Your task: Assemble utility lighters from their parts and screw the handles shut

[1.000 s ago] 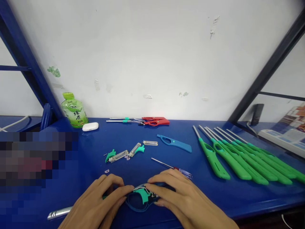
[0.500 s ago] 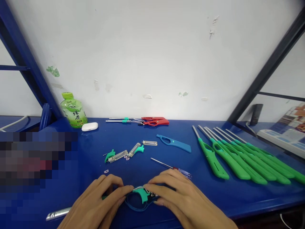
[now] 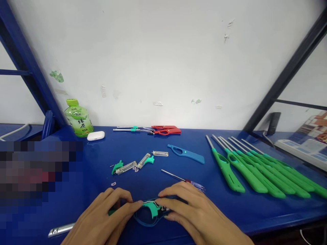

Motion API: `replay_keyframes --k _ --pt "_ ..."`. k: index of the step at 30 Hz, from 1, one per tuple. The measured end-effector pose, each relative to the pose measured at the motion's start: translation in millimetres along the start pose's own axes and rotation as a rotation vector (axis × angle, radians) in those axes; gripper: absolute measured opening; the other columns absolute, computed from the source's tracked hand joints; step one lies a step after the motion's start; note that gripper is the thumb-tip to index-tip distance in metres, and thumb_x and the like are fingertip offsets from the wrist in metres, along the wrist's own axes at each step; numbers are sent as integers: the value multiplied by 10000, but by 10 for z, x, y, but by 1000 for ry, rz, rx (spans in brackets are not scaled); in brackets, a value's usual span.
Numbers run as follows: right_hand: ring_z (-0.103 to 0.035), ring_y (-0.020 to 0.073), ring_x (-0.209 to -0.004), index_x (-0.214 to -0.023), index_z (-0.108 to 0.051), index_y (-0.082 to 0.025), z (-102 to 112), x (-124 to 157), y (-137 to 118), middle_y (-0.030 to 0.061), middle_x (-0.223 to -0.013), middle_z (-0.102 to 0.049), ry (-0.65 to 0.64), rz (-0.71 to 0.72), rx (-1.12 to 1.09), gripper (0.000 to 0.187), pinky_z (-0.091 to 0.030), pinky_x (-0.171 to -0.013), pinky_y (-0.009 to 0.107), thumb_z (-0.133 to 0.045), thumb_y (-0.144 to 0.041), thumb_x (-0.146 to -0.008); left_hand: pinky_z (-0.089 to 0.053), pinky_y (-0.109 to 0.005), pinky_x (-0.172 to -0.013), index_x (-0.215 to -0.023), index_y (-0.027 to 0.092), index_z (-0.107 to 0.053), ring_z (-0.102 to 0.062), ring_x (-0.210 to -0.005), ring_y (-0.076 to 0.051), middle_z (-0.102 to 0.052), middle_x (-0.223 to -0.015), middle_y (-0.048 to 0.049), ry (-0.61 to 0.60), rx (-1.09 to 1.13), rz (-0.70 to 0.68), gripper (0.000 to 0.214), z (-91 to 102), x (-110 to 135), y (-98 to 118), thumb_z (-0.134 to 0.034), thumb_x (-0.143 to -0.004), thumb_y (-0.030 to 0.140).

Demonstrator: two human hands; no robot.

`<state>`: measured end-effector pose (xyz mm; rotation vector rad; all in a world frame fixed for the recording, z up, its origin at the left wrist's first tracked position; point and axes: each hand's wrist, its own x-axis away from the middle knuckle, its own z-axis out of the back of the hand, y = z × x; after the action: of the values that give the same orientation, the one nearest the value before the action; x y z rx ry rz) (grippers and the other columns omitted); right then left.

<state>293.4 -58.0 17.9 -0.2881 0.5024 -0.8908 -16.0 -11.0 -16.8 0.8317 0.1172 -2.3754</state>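
Between my hands lies a blue lighter shell with its ring toward me, and a green trigger sits in it with white wire along its top. My left hand grips the shell's left part, fingertips pinched beside the trigger. A silver metal tube sticks out to the left from under that hand. My right hand is closed on the right part, its fingertips at the wire and a small dark part beside the trigger. The palms hide much of the shell.
Beyond my hands lie a screwdriver, clear fuel tanks, loose triggers and a blue shell half. Several green lighters lie right. Red lighter shells, a white case and a bottle stand near the wall.
Almost nothing differs. My right fingertips have shifted very slightly at the wire beside the trigger, and the left hand keeps its grip.
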Motion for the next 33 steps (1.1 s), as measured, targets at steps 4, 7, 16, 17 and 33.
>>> replay_keyframes --k 4,7,16,17,33 --pt "-687 160 -1347 -1485 -689 -361 12 -26 -14 -40 -1451 -742 -16 -26 -17 340 -453 -1257 257 -655 -300 -1152 -612 -183 -974 -1534 406 -644 -778 -975 -118 -769 -1148 20 -15 2 -15 376 -8 25 -32 -464 -1203 396" --pt "-694 169 -1340 -1467 -704 -357 16 -30 -21 -30 -1440 -746 -35 -49 -28 326 -460 -1264 281 -663 -305 -1148 -600 -171 -991 -1528 399 -646 -780 -979 -108 -772 -1147 28 -12 7 -23 368 -8 33 -43 -471 -1205 391" --pt "-736 196 -1274 -1469 -670 -370 -10 -3 0 -25 -1401 -771 57 0 15 346 -507 -1222 345 -708 -342 -1126 -616 -188 -983 -1492 429 -668 -794 -950 -118 -793 -1116 50 22 10 -4 347 2 -43 -3 -491 -1195 408" --pt "-744 199 -1236 -1450 -679 -359 -6 -14 -8 -20 -1371 -781 97 24 31 319 -530 -1179 344 -699 -349 -1132 -613 -186 -991 -1488 425 -671 -792 -954 -116 -794 -1114 51 30 12 -9 346 -4 -46 4 -493 -1193 392" --pt "-727 281 -984 -1243 -768 -170 530 -1067 198 87 -1056 -791 -163 147 559 160 -470 -978 463 -658 -201 -1131 -635 -251 -880 -1084 400 -840 -798 -974 -191 -827 -1063 35 133 -69 305 468 348 -36 -534 -525 -1093 747"
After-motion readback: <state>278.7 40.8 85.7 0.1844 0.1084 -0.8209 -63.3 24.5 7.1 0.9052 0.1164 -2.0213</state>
